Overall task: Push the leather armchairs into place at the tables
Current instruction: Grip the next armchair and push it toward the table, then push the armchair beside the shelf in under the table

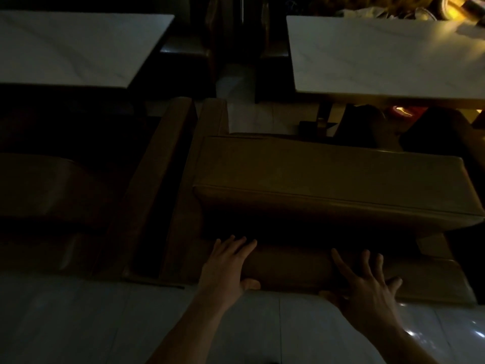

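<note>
A brown leather armchair [315,179] stands right in front of me, seen from behind and above, its seat cushion facing the white marble table [380,56] at the upper right. My left hand [225,264] lies on top of the chair's backrest with fingers spread and thumb hooked over the near edge. My right hand [367,282] rests on the same backrest further right, fingers splayed. A second brown armchair [65,193] stands to the left, in front of another white table [73,46]. The room is dim.
Pale glossy floor tiles [78,324] lie behind the chairs. A narrow aisle [236,82] runs between the two tables, with dark seats at its far end. A dark table base [322,119] and dim objects sit under the right table.
</note>
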